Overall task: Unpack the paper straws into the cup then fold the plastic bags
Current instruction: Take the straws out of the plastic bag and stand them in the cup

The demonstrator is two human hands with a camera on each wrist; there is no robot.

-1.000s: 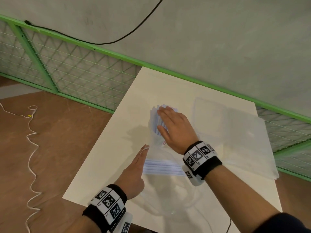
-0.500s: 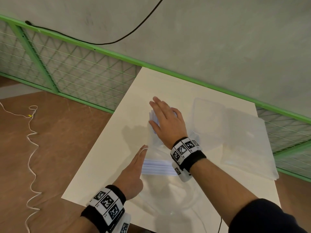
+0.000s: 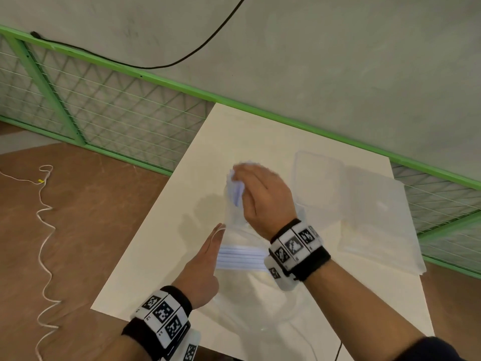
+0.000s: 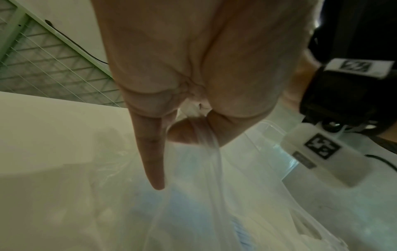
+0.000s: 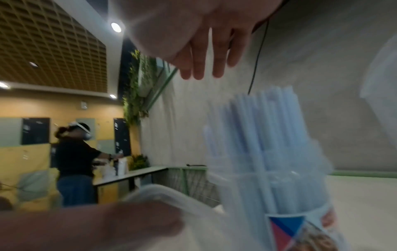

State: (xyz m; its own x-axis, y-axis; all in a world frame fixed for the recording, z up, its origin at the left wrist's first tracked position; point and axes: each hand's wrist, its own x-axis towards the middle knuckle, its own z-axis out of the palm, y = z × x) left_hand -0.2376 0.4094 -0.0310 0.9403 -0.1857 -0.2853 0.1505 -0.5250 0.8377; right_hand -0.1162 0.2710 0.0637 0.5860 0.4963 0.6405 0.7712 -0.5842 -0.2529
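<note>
A clear cup (image 5: pixel 279 195) with a coloured label stands on the white table (image 3: pixel 161 256), packed with pale blue paper straws (image 3: pixel 236 190). My right hand (image 3: pixel 240 175) hovers just over the straw tops (image 5: pixel 257 127); its fingers (image 5: pixel 199 68) are straight, clear of the straws and hold nothing. My left hand (image 3: pixel 205 264) pinches the edge of a clear plastic bag (image 3: pixel 244 235) between thumb and curled fingers (image 4: pixel 187 134), index finger (image 4: pixel 153 161) pointing out. A few striped straws (image 3: pixel 240 257) lie inside that bag.
Flattened plastic bags (image 3: pixel 377 217) and a clear lid-like sheet (image 3: pixel 317 175) lie on the table's right half. A green mesh fence (image 3: pixel 104 113) runs behind the table by the wall. A white cord (image 3: pixel 43 230) trails on the floor. A person (image 5: pixel 75 161) works far off.
My right hand slid forward over the straw tops, then drew back a little and lifted off them. My left hand kept its hold on the bag in the same place.
</note>
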